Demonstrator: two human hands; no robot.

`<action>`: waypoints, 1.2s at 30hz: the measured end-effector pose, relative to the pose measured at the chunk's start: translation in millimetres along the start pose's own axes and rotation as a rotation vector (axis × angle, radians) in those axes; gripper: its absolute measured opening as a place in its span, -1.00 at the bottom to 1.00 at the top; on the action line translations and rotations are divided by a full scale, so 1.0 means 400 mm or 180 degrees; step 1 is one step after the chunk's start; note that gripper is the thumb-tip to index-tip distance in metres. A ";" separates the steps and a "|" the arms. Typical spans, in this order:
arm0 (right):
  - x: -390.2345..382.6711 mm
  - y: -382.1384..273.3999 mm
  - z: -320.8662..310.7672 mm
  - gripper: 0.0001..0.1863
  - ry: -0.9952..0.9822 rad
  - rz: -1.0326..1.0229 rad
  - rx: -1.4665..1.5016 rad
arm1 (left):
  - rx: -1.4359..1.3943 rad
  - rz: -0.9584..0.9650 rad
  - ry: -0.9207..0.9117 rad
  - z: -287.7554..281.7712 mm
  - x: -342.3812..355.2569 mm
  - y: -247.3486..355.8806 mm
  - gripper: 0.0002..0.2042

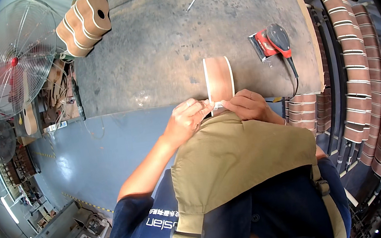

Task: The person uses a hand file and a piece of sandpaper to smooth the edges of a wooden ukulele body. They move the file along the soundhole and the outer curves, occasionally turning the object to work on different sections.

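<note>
A brown wooden ukulele body [219, 75] with white edging faces me side-on at the near edge of the workbench. My left hand [189, 116] is closed at its near left corner, thumb and fingers pinched together. My right hand [250, 106] grips the near right corner with bent fingers. Between the fingertips shows a small whitish patch [218, 105]; whether it is a separate piece I cannot tell. The lower end of the body is hidden behind my hands and olive apron [242, 153].
A red and black electric sander [272, 42] lies on the dark workbench [154, 52] to the right, its cord over the front edge. Stacked ukulele bodies [83, 23] stand far left beside a large fan [14, 59]. Racks of banded brown bodies [347, 61] line the right.
</note>
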State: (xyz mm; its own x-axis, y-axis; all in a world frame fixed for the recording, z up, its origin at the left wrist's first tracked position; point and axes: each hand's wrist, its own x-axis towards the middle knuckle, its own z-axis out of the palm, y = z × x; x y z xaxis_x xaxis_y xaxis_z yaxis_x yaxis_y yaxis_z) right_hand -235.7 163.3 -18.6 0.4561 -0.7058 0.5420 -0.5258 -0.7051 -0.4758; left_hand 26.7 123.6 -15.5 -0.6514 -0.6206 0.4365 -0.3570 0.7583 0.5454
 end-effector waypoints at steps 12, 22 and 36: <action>0.068 0.019 -0.031 -0.76 0.0538 0.0315 -0.0316 | 0.0300 -0.0236 -0.0083 -0.072 0.122 0.013 -0.86; 0.177 0.267 -0.031 -0.86 0.0174 0.2545 0.0647 | -0.0194 -0.0950 -0.0531 0.083 0.378 -0.243 -0.96; 0.133 0.313 -0.005 -0.75 -0.0412 0.2984 0.1367 | -0.1222 -0.1582 -0.1196 0.110 0.362 -0.291 -0.93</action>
State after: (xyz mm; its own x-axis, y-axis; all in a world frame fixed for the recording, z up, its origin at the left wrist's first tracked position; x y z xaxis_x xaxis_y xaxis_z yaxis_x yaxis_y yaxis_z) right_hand -278.7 37.6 -47.6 0.0832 -0.9674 -0.2393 -0.4208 0.1836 -0.8884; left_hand -55.3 -45.8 -47.3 -0.6838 -0.7107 -0.1651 -0.4553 0.2389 0.8577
